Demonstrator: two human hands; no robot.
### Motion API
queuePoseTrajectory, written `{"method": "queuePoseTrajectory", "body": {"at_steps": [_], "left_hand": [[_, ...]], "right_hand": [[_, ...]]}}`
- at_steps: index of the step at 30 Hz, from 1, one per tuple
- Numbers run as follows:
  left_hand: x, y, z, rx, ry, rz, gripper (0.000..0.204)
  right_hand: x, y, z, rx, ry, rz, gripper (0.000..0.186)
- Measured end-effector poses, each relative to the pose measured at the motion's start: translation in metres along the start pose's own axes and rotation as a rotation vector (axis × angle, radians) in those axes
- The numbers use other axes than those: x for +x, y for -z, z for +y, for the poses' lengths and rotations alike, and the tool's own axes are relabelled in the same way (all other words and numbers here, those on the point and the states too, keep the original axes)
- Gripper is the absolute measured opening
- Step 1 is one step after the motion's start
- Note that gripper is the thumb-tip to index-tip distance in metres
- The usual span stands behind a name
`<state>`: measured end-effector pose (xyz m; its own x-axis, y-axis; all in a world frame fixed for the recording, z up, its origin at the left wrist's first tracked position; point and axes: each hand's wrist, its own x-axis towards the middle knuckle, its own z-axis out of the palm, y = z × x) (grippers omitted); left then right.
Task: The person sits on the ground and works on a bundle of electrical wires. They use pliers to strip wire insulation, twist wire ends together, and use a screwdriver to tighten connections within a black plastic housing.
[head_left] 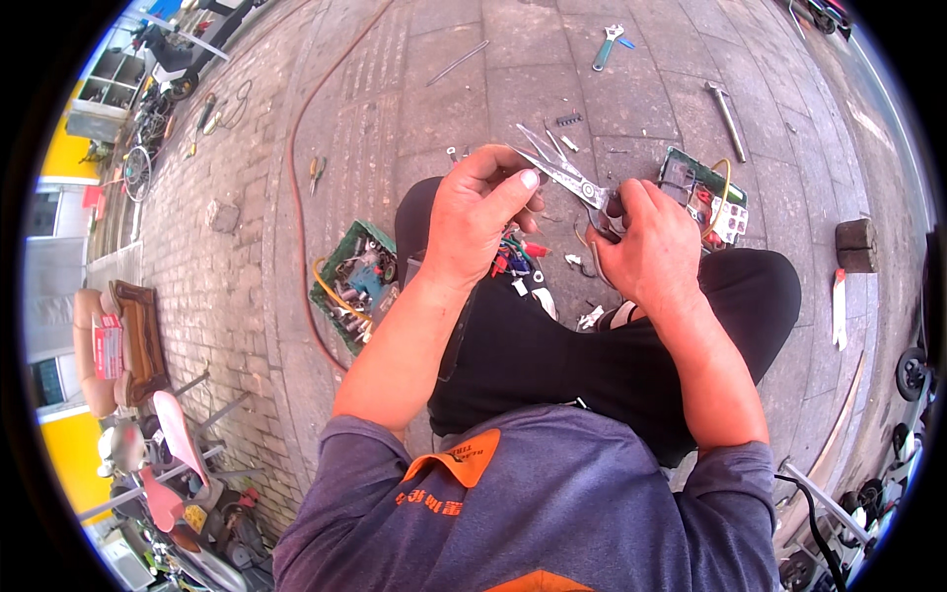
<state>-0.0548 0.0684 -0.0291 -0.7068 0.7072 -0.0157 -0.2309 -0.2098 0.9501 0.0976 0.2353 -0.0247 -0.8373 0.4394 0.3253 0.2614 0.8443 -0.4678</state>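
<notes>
My right hand point(656, 242) is closed around the handles of silver scissors point(584, 187), held up over my lap. Their blades point up and to the left, slightly parted. My left hand point(483, 212) is at the blades, thumb and fingers drawn together beside the lower one; whatever is between the fingertips is hidden. Below the hands, between my legs, lies a jumble of red, blue and white wires and connectors point(518, 259). A green basket of tools and parts point(363, 286) stands by my left knee, another green basket point(705, 192) beyond my right knee.
On the paving lie an adjustable wrench point(608, 47), a hammer point(728, 120), pliers point(316, 174) and a thin metal rod point(458, 62). A reddish hose point(299, 128) runs along the left. A wooden block point(855, 246) stands at right, an upholstered seat point(123, 343) at far left.
</notes>
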Motion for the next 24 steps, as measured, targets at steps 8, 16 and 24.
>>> {"method": "queuePoseTrajectory", "body": {"at_steps": [8,16,24], "left_hand": [[-0.001,0.002,0.001,-0.004,0.01,-0.018,0.015],[-0.002,0.0,0.003,0.007,-0.009,-0.029,0.017],[-0.002,0.001,0.003,-0.058,0.016,-0.026,0.02]], "right_hand": [[0.0,-0.002,0.007,-0.029,0.014,0.009,0.032],[0.0,-0.002,0.012,-0.071,0.016,0.029,0.031],[0.007,-0.004,0.014,0.164,-0.115,0.062,0.031]]}}
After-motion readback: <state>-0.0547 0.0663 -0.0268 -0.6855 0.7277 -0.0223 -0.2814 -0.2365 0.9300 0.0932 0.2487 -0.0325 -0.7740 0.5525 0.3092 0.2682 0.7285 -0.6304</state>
